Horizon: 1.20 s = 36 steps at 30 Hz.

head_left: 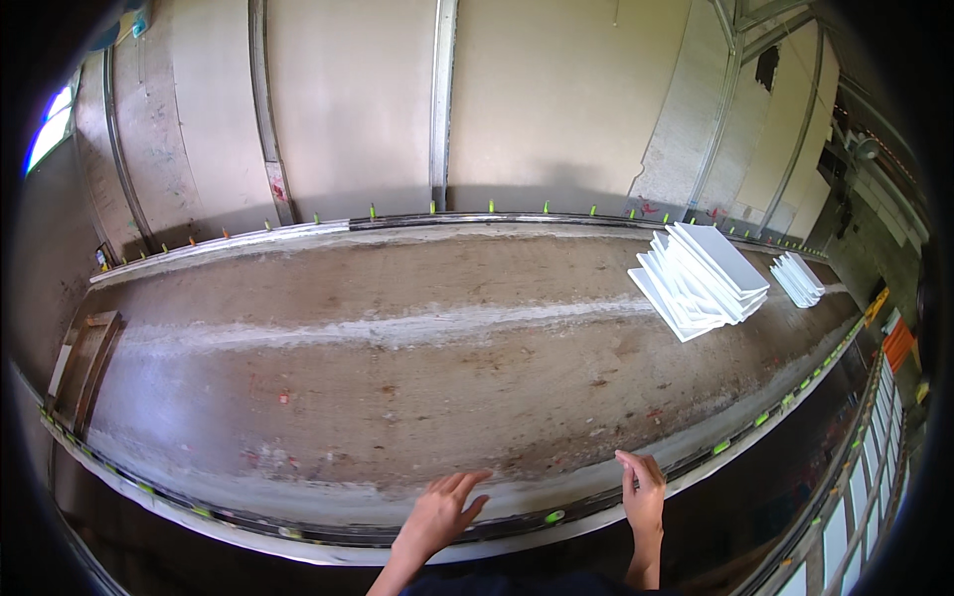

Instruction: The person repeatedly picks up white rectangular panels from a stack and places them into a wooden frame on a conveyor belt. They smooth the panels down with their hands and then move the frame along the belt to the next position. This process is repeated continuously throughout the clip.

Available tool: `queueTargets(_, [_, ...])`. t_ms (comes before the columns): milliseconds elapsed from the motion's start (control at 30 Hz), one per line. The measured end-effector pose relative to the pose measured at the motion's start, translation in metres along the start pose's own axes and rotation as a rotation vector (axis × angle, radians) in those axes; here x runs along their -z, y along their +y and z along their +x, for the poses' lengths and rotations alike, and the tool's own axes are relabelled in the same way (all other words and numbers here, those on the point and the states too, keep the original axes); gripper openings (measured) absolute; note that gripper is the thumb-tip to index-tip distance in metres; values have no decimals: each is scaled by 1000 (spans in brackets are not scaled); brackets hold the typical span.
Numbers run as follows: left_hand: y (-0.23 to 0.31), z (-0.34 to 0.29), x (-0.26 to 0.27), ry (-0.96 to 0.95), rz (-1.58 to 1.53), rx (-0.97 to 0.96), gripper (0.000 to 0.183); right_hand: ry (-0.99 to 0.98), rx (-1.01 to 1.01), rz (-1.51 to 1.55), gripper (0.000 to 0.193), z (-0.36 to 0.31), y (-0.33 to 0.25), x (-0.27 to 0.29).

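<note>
A long brown worktable (348,397), with a bare left hand (442,505) and right hand (643,485) at its near edge, neither holding anything.

The left hand spreads thumb from fingers; the right bends loosely, its fingertips apart too (whether either touches the near rail (517,526), I cannot tell). Green pegs (554,517) line this rail at intervals, possibly serving as stops. Toward the right end, a stack of white panels (701,283) lies in staggered layers, which likely leaves edges easy to catch. A smaller white stack (798,279) sits beyond. At the left end is a wooden frame (97,368), perhaps kept there to one side. A pale wall (348,99) rises behind.
</note>
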<state>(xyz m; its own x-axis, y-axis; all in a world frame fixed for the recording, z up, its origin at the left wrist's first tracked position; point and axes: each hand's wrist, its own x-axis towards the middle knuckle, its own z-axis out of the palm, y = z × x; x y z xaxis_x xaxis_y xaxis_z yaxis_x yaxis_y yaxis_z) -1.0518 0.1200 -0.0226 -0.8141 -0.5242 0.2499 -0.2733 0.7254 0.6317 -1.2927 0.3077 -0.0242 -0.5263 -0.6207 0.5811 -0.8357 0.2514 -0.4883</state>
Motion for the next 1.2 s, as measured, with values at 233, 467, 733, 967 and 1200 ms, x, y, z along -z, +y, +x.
queueTargets(233, [100,59,-64,190,190,230,33,-28,14,17,27,27,149,83])
queueTargets(467, [224,198,-133,-13,-44,42,30,59,57,50,18,105,286,188])
queueTargets(733, [276,412,-238,69,-641,-105,36,234,-3,-67,45,268,437,221])
queueTargets(967, [260,475,-314,203,-119,-79,60,132,-159,-202,65,322,475,184])
queueTargets(1200, [274,475,-335,361,-138,29,62,270,-224,-23,58,325,437,185])
